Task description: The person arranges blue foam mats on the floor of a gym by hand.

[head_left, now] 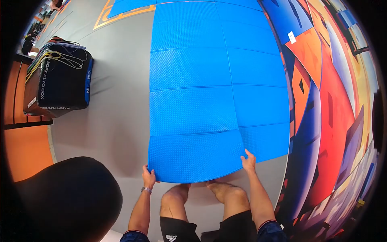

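Observation:
A blue textured exercise mat (193, 155) with fold lines stretches away from me along the floor, its near panel lifted and bowed toward my knees. My left hand (148, 177) grips the near left corner, a watch on that wrist. On the opposite side, my right hand (248, 160) holds the right edge of the same panel, thumb and finger pointing up along it. A second blue mat (264, 137) lies flat alongside on the right, partly overlapped by the raised panel.
At the left stands a black soft plyo box (64, 78) with jump ropes (66, 54) draped over it. A dark rounded object (76, 193) fills the lower left. A colourful mural wall (330, 113) runs along the right. Grey floor (117, 101) shows left of the mats.

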A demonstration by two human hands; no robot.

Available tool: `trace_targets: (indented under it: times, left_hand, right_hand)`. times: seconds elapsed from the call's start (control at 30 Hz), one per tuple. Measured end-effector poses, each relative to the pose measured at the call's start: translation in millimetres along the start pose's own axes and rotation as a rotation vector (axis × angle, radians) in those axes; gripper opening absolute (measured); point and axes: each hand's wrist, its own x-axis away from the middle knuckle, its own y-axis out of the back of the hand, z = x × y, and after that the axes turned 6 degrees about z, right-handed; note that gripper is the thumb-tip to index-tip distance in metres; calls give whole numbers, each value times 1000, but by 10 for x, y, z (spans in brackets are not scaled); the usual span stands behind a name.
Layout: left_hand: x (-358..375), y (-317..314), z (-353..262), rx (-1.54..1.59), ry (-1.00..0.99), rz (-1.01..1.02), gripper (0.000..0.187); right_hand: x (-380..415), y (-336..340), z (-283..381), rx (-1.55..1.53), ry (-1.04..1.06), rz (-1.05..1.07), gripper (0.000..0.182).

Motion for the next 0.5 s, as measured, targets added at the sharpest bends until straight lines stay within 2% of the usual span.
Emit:
trace_targets:
  times: [0.17, 0.27, 0.37, 0.43, 0.5]
  left_hand:
    - [-232, -226, 476, 7, -97, -4, 42]
    - [-293, -379, 681, -31, -47, -12, 40]
    - [-557, -509, 1711, -195, -258, -105, 45]
    - [-608, -609, 1966, -183, -241, -98, 46]
    - [-639, -717, 2057, -96, -118, -58, 46]
  right_hand:
    - [-239, -299, -563, 7, 6, 63, 49]
    - [-301, -663, -1038, -36, 36, 134, 48]
    - [-292, -825, -1400, -69, 3, 283, 47]
    - [-287, -908, -1596, -72, -30, 390, 47]
    - [-321, -1071, -1780, -58, -31, 439, 47]
